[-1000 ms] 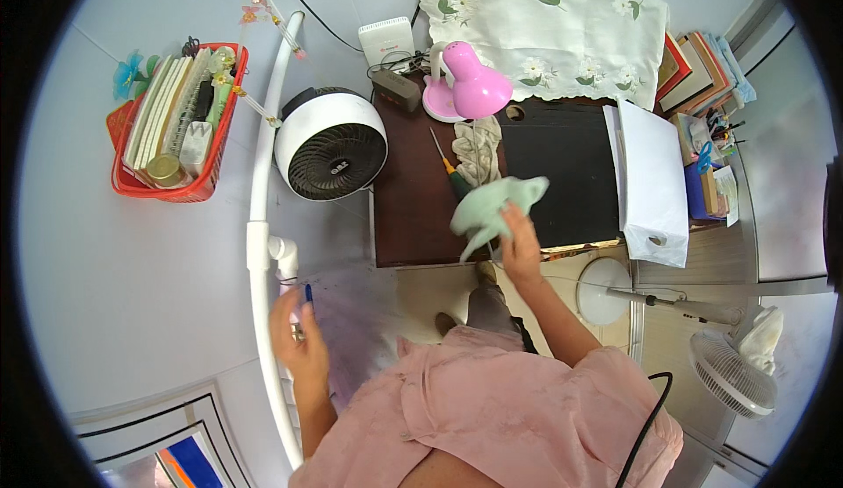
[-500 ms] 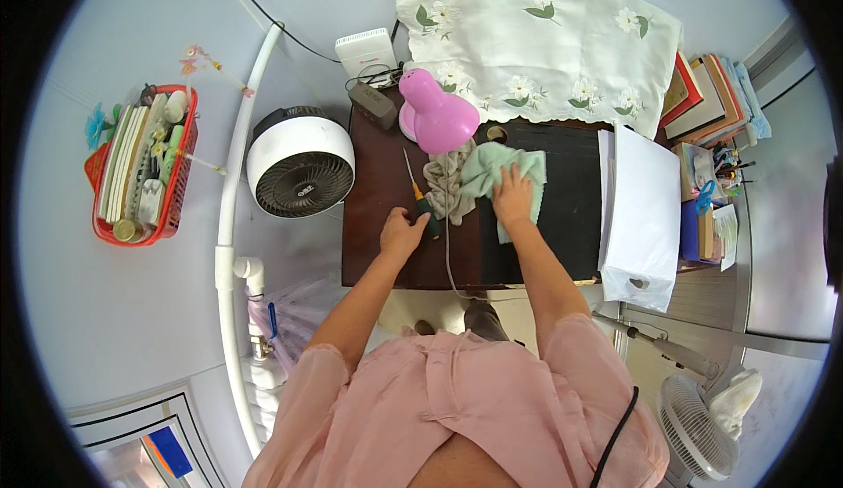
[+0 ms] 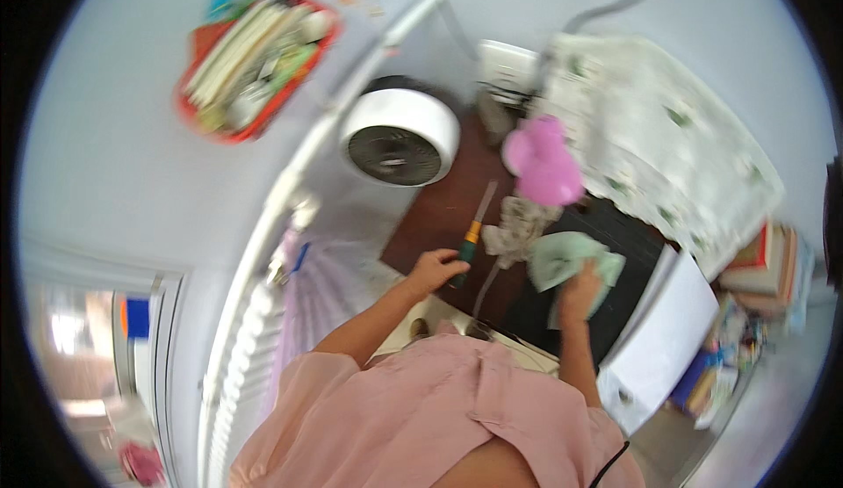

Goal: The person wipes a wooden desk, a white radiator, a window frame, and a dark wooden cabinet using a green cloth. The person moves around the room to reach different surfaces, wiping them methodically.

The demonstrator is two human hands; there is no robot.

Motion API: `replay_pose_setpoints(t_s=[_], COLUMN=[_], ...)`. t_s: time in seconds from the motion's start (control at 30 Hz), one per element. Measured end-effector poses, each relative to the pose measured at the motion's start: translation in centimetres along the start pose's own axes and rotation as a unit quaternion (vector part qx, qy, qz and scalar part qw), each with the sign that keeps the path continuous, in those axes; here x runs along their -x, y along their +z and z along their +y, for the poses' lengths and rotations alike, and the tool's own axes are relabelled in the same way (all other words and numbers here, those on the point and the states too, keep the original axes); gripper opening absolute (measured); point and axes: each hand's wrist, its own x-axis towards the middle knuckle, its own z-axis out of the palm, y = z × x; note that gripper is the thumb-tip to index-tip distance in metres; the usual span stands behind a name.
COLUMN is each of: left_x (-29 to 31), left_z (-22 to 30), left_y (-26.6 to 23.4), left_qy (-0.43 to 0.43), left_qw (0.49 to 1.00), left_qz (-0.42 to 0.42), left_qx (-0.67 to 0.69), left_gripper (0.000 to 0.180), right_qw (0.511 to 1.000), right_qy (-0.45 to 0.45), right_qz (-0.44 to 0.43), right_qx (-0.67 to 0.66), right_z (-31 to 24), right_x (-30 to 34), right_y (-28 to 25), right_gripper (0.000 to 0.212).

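On the dark brown table [image 3: 426, 216], my left hand [image 3: 437, 270] is closed at the handle of a screwdriver [image 3: 468, 246] with a green and orange handle. Its thin metal shaft points away from me. My right hand [image 3: 580, 292] presses on a crumpled pale green cloth [image 3: 558, 258], its fingers bunched into the fabric and partly blurred. Between the two hands lies a rumpled grey-beige cloth [image 3: 516, 227]. A pink desk lamp [image 3: 546, 163] stands just beyond the cloths, and its cord runs toward the table's near edge.
A white round fan [image 3: 399, 137] is left of the table. White papers [image 3: 663, 339] lie to the right, by books [image 3: 764, 264]. A flowered white cover [image 3: 667, 137] hangs at the back, near a white box [image 3: 507, 65]. A red basket [image 3: 255, 123] hangs on the wall.
My view has swung, so the whole scene appears turned clockwise and blurred. My left hand stays by the screwdriver; the fingers of my right hand look more bunched on the green cloth.
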Motion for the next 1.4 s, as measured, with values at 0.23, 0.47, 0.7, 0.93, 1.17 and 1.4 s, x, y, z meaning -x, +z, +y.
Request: replay_pose_setpoints(t_s=[0.23,0.47,0.7,0.93,1.17,1.4], left_x=[14.4,29.9,45.2,49.7,49.3,50.8], left_z=[0.1,0.9,2.4,-1.5,-0.3,-1.3], left_y=[-7.6,-18.5,-31.1,-35.7,-35.1,-34.6], left_qy=[0.135,0.323,0.232,0.118,0.111,0.088], left_qw=[0.979,0.764,0.518,0.492,0.533,0.552], left_qz=[0.073,0.554,0.820,0.846,0.823,0.807], left_qx=[0.132,-0.076,-0.072,-0.168,-0.159,-0.192], left_gripper=[0.034,0.037,0.035,0.039,0.039,0.033], right_qw=[0.998,0.979,0.992,0.983,0.819,0.458], right_qy=[-0.005,-0.119,0.025,-0.045,-0.204,-0.751], right_qz=[-0.016,-0.125,-0.050,-0.088,-0.175,-0.006], right_qx=[0.061,0.111,0.110,-0.156,-0.506,-0.476], right_z=[-0.1,-2.1,1.6,-12.0,-38.1,-69.2], right_x=[-4.6,2.7,-0.6,5.4,2.4,10.5], right_y=[3.5,1.4,6.8,3.2,-0.7,-10.5], right_gripper=[0.042,0.039,0.038,0.037,0.031,0.032])
